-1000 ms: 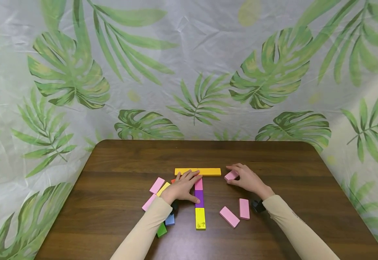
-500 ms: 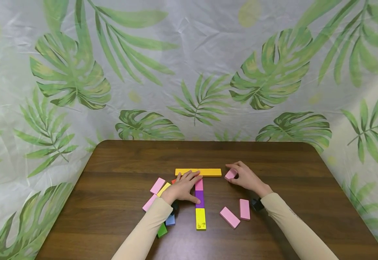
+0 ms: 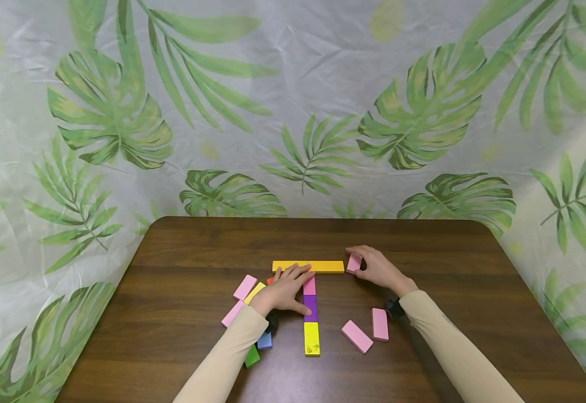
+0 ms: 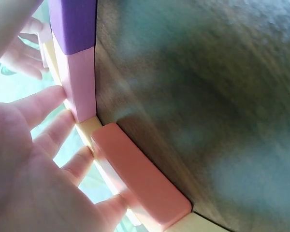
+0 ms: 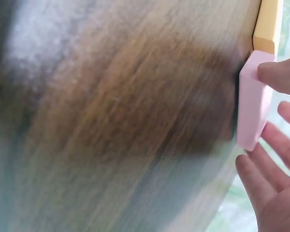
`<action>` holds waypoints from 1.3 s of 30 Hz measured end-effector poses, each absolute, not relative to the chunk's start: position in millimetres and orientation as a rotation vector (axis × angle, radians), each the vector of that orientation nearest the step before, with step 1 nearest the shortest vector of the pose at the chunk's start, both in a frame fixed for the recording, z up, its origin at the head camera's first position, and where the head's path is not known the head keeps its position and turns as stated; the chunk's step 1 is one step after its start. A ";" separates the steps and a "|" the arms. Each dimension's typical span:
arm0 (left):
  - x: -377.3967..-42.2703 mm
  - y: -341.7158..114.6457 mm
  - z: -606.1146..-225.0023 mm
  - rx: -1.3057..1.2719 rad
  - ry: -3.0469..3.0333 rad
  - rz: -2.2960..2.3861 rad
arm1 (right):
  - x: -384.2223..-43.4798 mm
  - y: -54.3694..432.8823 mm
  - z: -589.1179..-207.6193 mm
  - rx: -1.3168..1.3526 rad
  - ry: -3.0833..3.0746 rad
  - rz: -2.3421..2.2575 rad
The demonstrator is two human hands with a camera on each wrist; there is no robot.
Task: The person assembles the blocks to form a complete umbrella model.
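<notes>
My right hand pinches a pink block just off the right end of a row of two orange blocks. In the right wrist view the thumb lies on this pink block with fingers at its far side, and its end meets the orange block. My left hand spreads over the middle, fingertips at the orange row and the upper pink block. Below that pink block, a purple block and a yellow block continue a straight column. Near the left fingers lies a red-orange block.
Two loose pink blocks, one slanted and one straighter, lie right of the column. Left of it, partly under the left forearm, are pink, yellow, blue and green blocks. A leaf-patterned cloth hangs behind the table.
My right hand has moved slightly left and away with the pink block, which now stands closer in line with the orange row. The left hand has stayed in place.
</notes>
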State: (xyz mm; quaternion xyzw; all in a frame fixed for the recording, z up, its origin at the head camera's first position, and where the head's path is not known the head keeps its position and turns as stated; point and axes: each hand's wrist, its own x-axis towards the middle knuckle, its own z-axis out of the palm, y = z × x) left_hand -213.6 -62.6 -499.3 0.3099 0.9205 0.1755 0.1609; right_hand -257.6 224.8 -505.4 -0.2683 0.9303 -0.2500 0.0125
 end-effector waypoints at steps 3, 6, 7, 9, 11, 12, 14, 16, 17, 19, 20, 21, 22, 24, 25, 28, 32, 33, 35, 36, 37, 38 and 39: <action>-213.3 -62.5 -498.8 0.884 2.629 0.499 | -260.4 224.1 -505.7 -0.839 2.880 -0.771; -213.2 -62.4 -498.3 0.885 2.629 0.495 | -261.9 222.9 -504.5 -0.843 2.861 -0.764; -213.2 -62.4 -498.3 0.885 2.628 0.494 | -262.3 222.4 -504.2 -0.841 2.855 -0.761; -213.0 -62.4 -498.0 0.886 2.628 0.493 | -262.7 221.6 -503.6 -0.837 2.845 -0.759; -212.9 -62.2 -497.4 0.885 2.628 0.496 | -263.5 221.4 -503.5 -0.837 2.836 -0.751; -212.9 -62.2 -497.3 0.885 2.627 0.497 | -263.8 221.5 -503.7 -0.838 2.832 -0.752; -212.8 -62.2 -496.8 0.884 2.626 0.501 | -263.9 222.1 -504.0 -0.848 2.836 -0.747; -212.8 -62.3 -496.6 0.886 2.625 0.502 | -264.2 222.7 -505.3 -0.857 2.848 -0.736; -212.9 -62.5 -496.7 0.887 2.625 0.503 | -264.1 223.0 -505.9 -0.857 2.857 -0.731; -213.0 -62.7 -497.0 0.891 2.626 0.502 | -264.0 223.3 -506.9 -0.842 2.875 -0.719; -213.0 -62.8 -497.1 0.892 2.627 0.501 | -264.2 223.4 -507.6 -0.839 2.884 -0.712; -213.1 -62.7 -497.4 0.893 2.628 0.499 | -264.4 223.5 -507.9 -0.830 2.890 -0.711; -213.2 -62.7 -497.7 0.892 2.628 0.499 | -264.6 223.6 -508.2 -0.824 2.894 -0.711; -213.4 -62.5 -498.4 0.891 2.629 0.499 | -265.1 223.9 -508.4 -0.818 2.898 -0.725; -213.4 -62.5 -498.4 0.889 2.628 0.500 | -265.6 223.8 -508.5 -0.822 2.899 -0.732; -213.3 -62.5 -498.4 0.885 2.626 0.507 | -267.0 223.7 -508.5 -0.833 2.897 -0.760; -213.0 -62.6 -497.7 0.884 2.627 0.512 | -269.4 222.6 -508.1 -0.850 2.896 -0.768; -213.1 -62.7 -497.5 0.884 2.627 0.512 | -270.2 222.1 -508.0 -0.856 2.896 -0.764; -213.2 -62.8 -497.4 0.885 2.626 0.513 | -270.9 220.9 -507.1 -0.855 2.889 -0.765; -213.3 -62.8 -497.4 0.885 2.625 0.514 | -271.0 220.3 -506.7 -0.857 2.886 -0.763; -213.2 -62.8 -497.4 0.885 2.625 0.515 | -271.2 219.6 -506.5 -0.859 2.882 -0.762; -213.2 -62.8 -497.4 0.885 2.625 0.513 | -271.5 219.0 -506.4 -0.861 2.879 -0.759; -213.2 -62.8 -497.4 0.885 2.624 0.511 | -271.8 218.5 -506.5 -0.863 2.877 -0.755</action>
